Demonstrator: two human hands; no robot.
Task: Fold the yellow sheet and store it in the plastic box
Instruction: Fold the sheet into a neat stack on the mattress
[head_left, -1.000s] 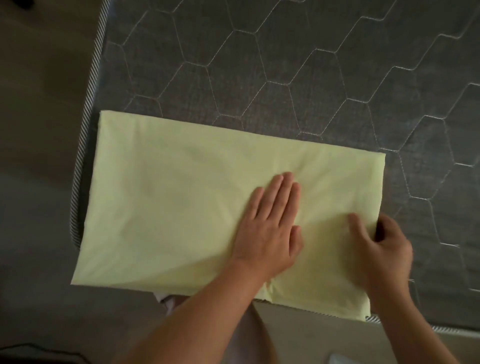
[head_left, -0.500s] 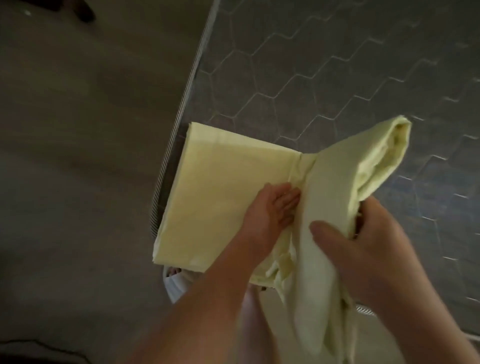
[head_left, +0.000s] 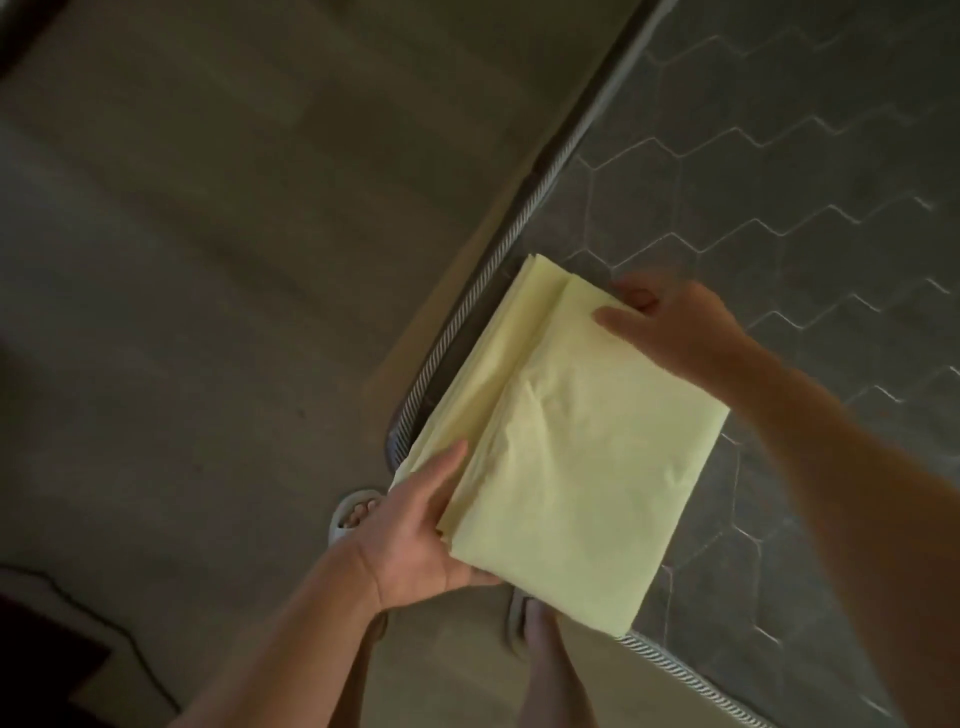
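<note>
The left hand (head_left: 415, 535) is holding the near left edge of the folded sheet (head_left: 571, 467), one finger lying along that edge; how the rest are curling I cannot tell. The sheet is lying flat between both hands on the mattress (head_left: 779, 182) corner, partly overhanging the floor (head_left: 208, 260). The right hand (head_left: 670, 322) is pinching its far corner, thumb on top.

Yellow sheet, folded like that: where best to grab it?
Probably by its two opposite ends, from the sides: the yellow sheet is a floppy stack with loose layers along its left edge. The left hand holds that near edge, the right hand the far corner.
</note>
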